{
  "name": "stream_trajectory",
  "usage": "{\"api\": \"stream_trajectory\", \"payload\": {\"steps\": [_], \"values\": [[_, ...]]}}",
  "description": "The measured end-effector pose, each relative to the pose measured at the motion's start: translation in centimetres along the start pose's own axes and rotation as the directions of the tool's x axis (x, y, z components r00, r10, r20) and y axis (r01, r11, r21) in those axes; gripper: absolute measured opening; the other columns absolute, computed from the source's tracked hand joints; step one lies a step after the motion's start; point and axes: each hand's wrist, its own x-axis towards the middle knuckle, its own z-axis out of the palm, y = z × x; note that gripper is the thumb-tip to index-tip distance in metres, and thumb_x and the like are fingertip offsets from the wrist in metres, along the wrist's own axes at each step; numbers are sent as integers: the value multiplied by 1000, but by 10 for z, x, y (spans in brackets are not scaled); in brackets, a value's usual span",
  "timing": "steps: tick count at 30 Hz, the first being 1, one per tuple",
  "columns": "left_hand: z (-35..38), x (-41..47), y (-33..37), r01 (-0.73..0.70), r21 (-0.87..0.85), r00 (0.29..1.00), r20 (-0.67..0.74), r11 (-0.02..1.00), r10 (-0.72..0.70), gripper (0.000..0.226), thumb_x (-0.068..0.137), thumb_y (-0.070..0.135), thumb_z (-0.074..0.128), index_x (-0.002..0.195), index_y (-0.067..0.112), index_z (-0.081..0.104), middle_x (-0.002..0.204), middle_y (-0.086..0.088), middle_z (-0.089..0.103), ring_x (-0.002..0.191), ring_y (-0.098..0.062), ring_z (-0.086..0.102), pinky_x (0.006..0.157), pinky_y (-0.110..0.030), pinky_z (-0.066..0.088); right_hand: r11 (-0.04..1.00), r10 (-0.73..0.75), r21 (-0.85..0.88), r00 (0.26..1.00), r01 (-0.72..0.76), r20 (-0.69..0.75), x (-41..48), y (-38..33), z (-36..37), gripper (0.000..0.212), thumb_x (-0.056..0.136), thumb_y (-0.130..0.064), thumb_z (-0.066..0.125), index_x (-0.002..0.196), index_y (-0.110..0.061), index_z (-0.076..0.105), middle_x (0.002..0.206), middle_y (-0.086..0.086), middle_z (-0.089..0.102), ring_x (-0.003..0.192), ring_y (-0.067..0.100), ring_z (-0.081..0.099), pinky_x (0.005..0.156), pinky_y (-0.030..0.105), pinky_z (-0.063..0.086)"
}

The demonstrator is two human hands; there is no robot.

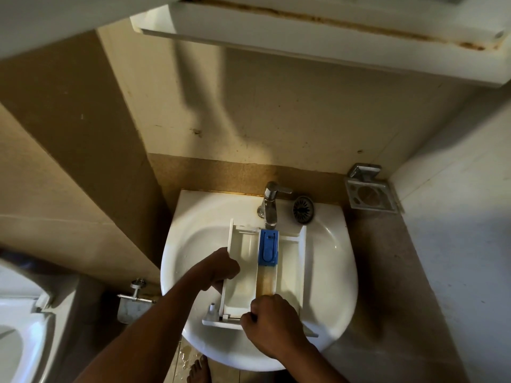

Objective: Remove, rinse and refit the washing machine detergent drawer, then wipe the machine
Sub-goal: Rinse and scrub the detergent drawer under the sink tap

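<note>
Dim, warm light; a broad shadow streaks the wall [276, 120], the basin [341, 261] gleams, edges bow from wide-angle distortion.

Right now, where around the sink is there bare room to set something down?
Bare basin lies right of the drawer, up to the sink right rim; the brown ledge beyond it is bare. Crowded: the back rim, with tap and strainer, and the drawer's near half, gripped by left hand and right hand.

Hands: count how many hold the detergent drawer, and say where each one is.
2. The left hand grips the left wall of the detergent drawer, over the sink; the right hand grips its front end, nearest the person.
</note>
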Motion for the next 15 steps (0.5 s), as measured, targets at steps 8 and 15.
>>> {"api": "stream_trajectory", "payload": {"steps": [8, 15], "values": [[-1, -4, 1, -29, 3, 1000, -8, 1000, 29, 37, 83, -7, 44, 115, 11, 50, 90, -10, 61, 79, -31, 66, 71, -47, 61, 1000, 15, -21, 1000, -15, -1, -2, -5, 2, 39, 87, -39, 43, 57, -17, 32, 59, -3, 33, 68, 19, 43, 58, 28, 33], [2, -5, -5, -57, -19, 998, -36, 998, 56, 39, 84, -4, 46, 118, 15, 49, 91, -6, 59, 81, -27, 64, 77, -49, 61, 1000, -2, 10, 1000, 2, -4, -4, -2, 4, 40, 85, -38, 44, 55, -17, 29, 56, -1, 31, 58, 16, 38, 45, 20, 19]]}}
